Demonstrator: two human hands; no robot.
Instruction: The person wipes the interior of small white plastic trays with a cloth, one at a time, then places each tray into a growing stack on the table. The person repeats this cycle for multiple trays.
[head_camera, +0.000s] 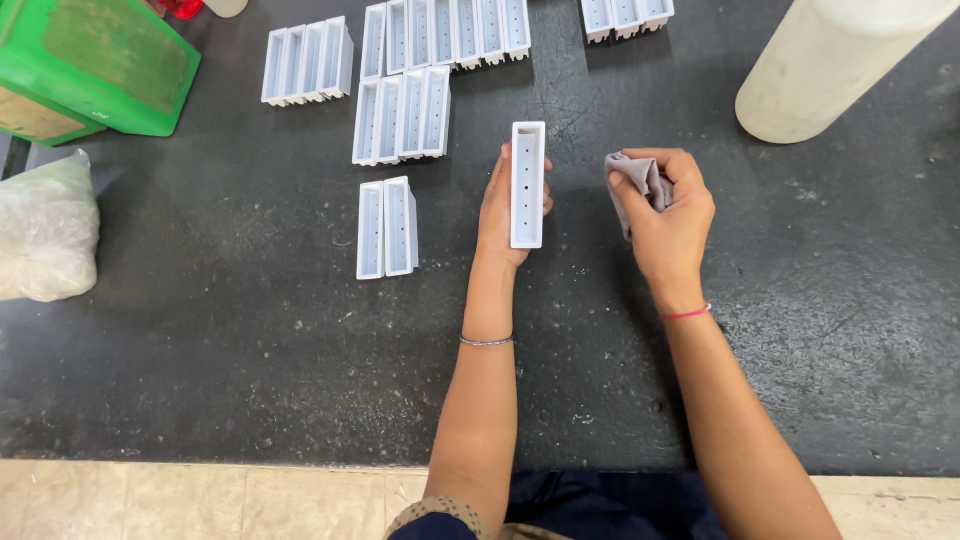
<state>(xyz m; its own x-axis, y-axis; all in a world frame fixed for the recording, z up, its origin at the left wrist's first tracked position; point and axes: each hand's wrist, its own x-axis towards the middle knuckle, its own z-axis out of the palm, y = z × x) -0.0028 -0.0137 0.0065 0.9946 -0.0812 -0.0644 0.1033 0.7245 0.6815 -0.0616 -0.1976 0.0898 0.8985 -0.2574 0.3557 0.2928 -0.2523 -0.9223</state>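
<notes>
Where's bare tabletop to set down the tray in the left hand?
Bare patches: between the pair of trays and the near table edge, left of the left hand holding the white tray; also right of the right hand with its cloth, below the white cylinder. Crowded: tray rows along the far side.

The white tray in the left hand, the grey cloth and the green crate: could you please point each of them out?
white tray (527, 185), head view, on its inner floor with the small holes.
grey cloth (638, 174), head view, on the fold sticking out of the right hand.
green crate (100, 65), head view, on its worn top face.
</notes>
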